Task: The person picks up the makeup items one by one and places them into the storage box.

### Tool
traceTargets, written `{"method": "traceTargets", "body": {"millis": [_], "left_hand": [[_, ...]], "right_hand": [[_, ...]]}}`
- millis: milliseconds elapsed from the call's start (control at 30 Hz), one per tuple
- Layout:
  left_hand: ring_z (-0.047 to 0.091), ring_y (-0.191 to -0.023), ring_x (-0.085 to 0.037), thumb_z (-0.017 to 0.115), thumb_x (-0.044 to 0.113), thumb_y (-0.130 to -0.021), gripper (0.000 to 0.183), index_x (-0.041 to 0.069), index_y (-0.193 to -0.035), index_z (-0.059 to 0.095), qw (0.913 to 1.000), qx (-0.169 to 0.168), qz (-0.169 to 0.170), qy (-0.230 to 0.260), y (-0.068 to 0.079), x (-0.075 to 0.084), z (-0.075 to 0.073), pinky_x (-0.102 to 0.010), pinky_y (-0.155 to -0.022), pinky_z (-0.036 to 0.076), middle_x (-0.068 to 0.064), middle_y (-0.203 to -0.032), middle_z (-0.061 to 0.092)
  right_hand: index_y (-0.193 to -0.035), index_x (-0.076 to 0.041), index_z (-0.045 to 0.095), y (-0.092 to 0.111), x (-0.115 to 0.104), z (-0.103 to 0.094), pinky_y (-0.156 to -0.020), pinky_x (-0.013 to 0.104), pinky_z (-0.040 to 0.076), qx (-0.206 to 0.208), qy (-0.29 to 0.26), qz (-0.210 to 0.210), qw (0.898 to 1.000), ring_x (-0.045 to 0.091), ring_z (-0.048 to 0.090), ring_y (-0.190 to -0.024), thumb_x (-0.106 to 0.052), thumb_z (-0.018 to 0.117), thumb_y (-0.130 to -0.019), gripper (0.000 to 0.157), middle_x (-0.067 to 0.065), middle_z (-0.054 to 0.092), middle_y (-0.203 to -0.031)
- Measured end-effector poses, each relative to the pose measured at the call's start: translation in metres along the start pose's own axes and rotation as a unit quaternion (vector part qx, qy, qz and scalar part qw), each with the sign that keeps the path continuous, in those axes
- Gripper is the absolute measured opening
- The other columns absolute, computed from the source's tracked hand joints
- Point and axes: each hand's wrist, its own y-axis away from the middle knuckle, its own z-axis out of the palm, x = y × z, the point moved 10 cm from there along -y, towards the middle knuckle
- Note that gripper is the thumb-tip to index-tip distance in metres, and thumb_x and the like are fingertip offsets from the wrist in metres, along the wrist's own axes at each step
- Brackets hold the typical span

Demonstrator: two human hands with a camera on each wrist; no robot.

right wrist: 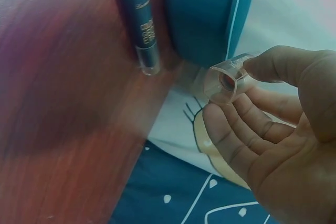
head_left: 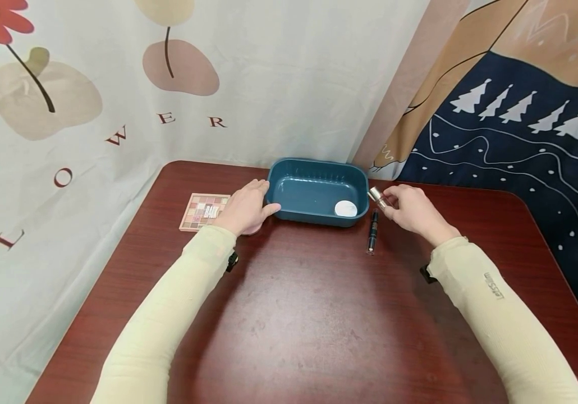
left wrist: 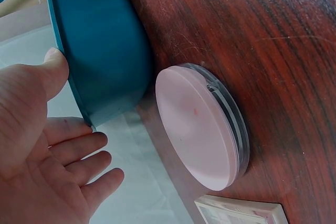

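"What's held?"
"The right hand [head_left: 412,209] pinches a tube [head_left: 379,197], fingers closed to its thickness, just beside the tray [head_left: 314,217]. The left hand [head_left: 248,206] touches the opposite end, fingers fairly straight, nothing pinched."
"What could go wrong?"
"The tube might slip; it looks smooth, and only fingertips seem to hold it. Being so near, it could knock the rim. A hard left push might slide the tray into the pen [head_left: 372,231] near the right fingers."
"And around them?"
"A glossy reddish-brown surface [head_left: 294,303]. A compact [left wrist: 194,124] and palette [head_left: 200,212] lie near the left hand, a white disc [head_left: 345,209] inside the tray. Printed curtains [head_left: 269,84] hang behind."
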Motion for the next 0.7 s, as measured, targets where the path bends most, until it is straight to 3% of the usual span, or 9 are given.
{"method": "traceTargets", "body": {"millis": [700], "left_hand": [[0.025, -0.156, -0.034, 0.056, 0.044, -0.106, 0.076, -0.005, -0.159, 0.032, 1.0, -0.001, 0.0, 0.0, 0.0, 0.0, -0.001, -0.046, -0.127, 0.023, -0.02, -0.165, 0.033]], "right_hand": [[-0.119, 0.006, 0.07, -0.032, -0.037, 0.004, -0.086, 0.051, 0.055, 0.01, 0.026, -0.056, 0.998, 0.034, 0.063, -0.095, -0.004, 0.063, -0.097, 0.025, 0.023, 0.07, -0.106]]}}
